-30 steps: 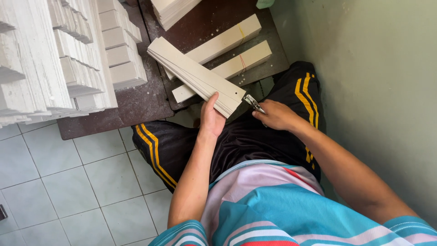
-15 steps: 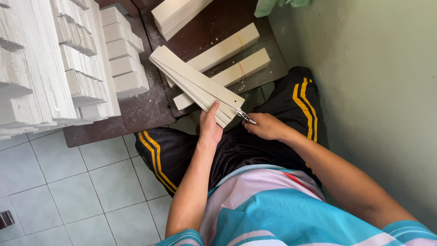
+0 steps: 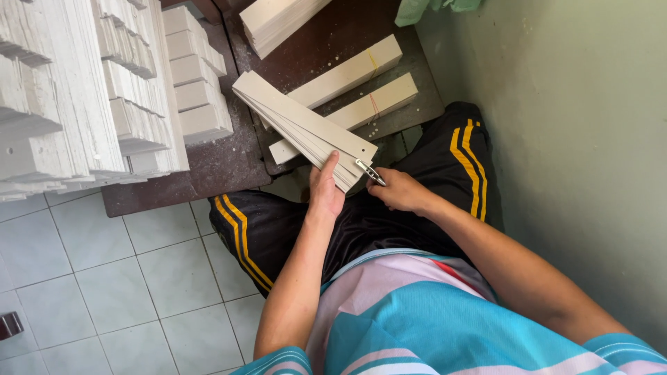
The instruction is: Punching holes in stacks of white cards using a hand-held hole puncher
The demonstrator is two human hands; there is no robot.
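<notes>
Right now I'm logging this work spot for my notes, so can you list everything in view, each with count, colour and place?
fanned strips: one bundle, cream, in the left hand
metal clip: one, silvery, at the bundle's near end, at the right hand's fingertips
banded bundles: two, cream, on the dark board
dark board: one, brown, on the floor
white stacks: many, left on the board
tiled floor: pale, lower left
wall: greenish, right
left hand: grips the strips
right hand: pinches the clip
</notes>
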